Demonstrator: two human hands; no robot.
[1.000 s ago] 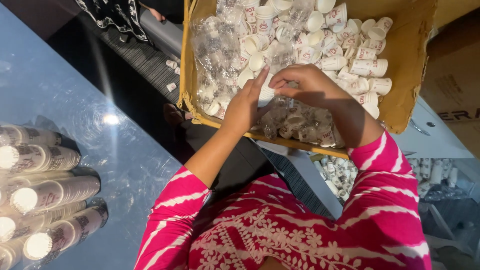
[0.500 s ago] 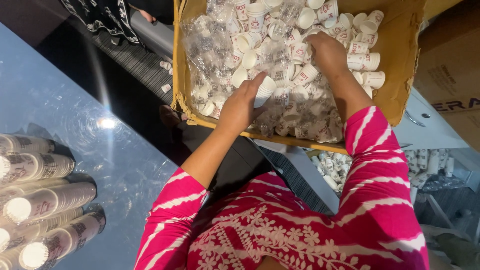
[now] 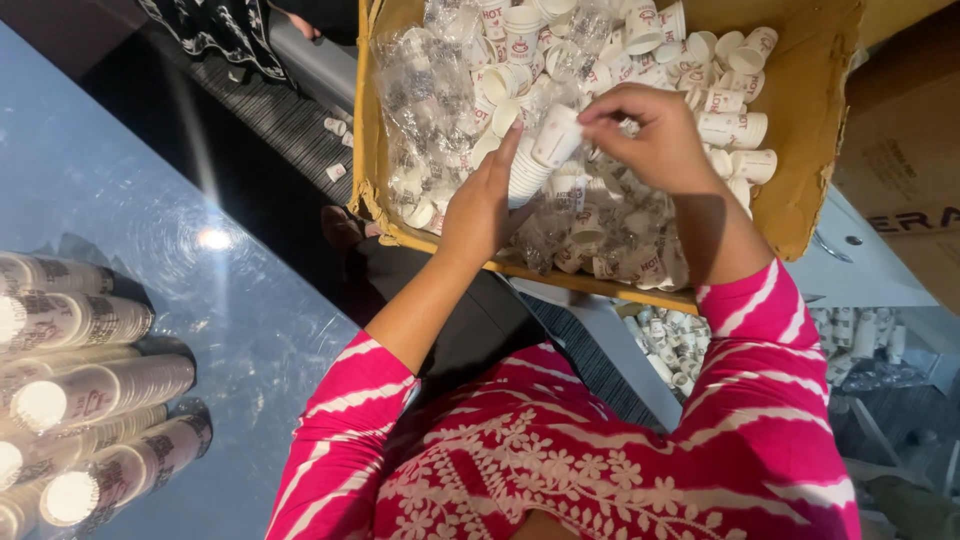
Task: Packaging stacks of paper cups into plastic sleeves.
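A brown cardboard box lies open before me, full of loose white paper cups and crumpled clear plastic sleeves. My left hand grips a short stack of nested white cups over the middle of the box. My right hand is at the top end of that stack, fingertips pinched by its rim, whether on a cup or on wrap I cannot tell. Both arms wear pink sleeves with white stripes.
A glossy grey table top spreads to the left, with several long stacks of paper cups lying on it at the lower left. More cups lie on the floor below the box. Another cardboard carton stands at the right.
My right hand came back from the far side of the box to the stack in my left hand. The stack is lifted higher and now shows clearly between both hands.
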